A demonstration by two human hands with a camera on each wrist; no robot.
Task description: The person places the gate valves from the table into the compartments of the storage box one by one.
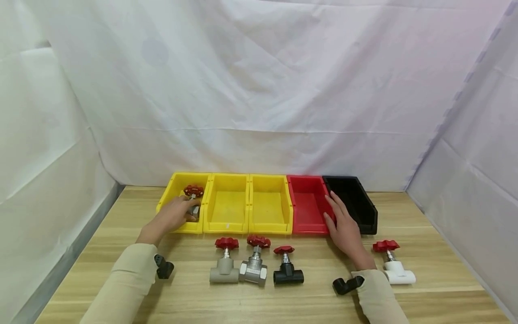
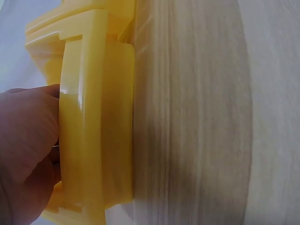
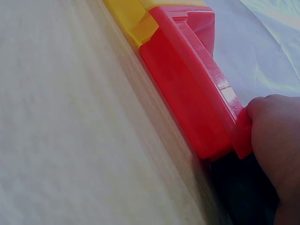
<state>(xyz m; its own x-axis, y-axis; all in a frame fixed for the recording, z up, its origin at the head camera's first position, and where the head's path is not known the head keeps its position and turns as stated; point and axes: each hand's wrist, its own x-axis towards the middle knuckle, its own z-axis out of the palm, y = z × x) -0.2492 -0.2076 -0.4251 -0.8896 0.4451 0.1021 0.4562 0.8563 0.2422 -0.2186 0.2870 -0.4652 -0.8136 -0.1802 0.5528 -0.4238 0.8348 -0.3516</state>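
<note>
In the head view my left hand (image 1: 175,213) reaches into the leftmost yellow bin (image 1: 165,204). Its fingers hold a metal valve (image 1: 195,209) with a red handwheel, partly covered by the hand. The left wrist view shows that hand (image 2: 28,136) behind the bin's front wall (image 2: 84,131), which hides the valve. My right hand (image 1: 344,229) rests at the side wall between the red bin (image 1: 309,229) and the black bin (image 1: 367,216), fingers extended and thumb toward the red one. Close up, the right hand (image 3: 276,136) touches the red bin's corner (image 3: 241,131).
Two more yellow bins (image 1: 227,228) stand in the row. In front lie a grey valve (image 1: 224,270), a steel valve (image 1: 254,269) and a black valve (image 1: 288,273). Right of my right forearm lies a white valve (image 1: 396,271). White cloth (image 1: 259,90) hangs behind.
</note>
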